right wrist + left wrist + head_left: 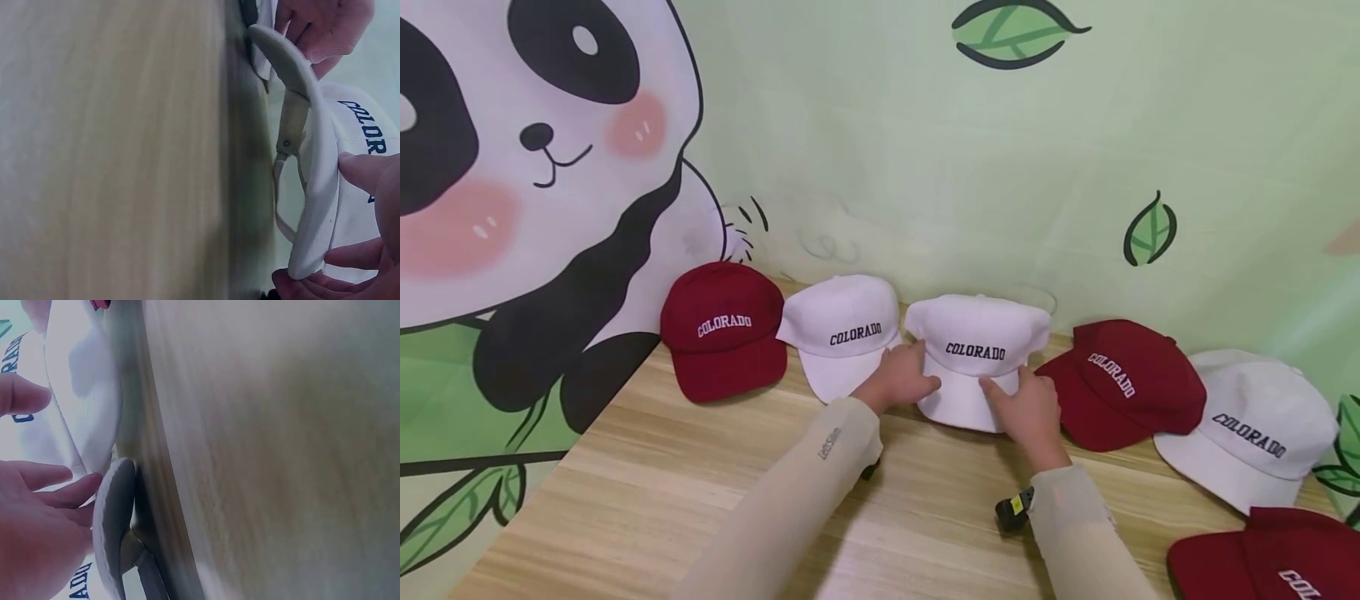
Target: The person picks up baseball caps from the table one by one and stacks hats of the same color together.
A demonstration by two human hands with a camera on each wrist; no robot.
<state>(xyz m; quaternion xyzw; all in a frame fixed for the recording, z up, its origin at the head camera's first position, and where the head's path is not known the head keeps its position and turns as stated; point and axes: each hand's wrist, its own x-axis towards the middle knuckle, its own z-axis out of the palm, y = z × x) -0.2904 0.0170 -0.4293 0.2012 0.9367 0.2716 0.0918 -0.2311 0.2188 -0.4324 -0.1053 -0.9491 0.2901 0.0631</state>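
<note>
A white baseball cap (pixel 976 333) lettered COLORADO stands on the table between both hands. My right hand (pixel 1028 412) grips its brim at the right side, the thumb on top and fingers beneath, as the right wrist view shows. My left hand (pixel 898 377) is at the cap's left side. Its thumb reaches over the brim and its loosely bent fingers lie between this cap and the neighbouring white cap (pixel 850 321). Whether the left fingertips touch either cap is unclear. In the right wrist view the brim (pixel 315 187) is raised, its underside and back strap showing.
A red cap (pixel 722 321) sits at the row's left end. To the right are another red cap (pixel 1131 379), a white cap (pixel 1262 417) and a partly cut-off red cap (pixel 1285 554). Behind the wooden table (pixel 700 492) hangs a green panda-print backdrop (pixel 880 150).
</note>
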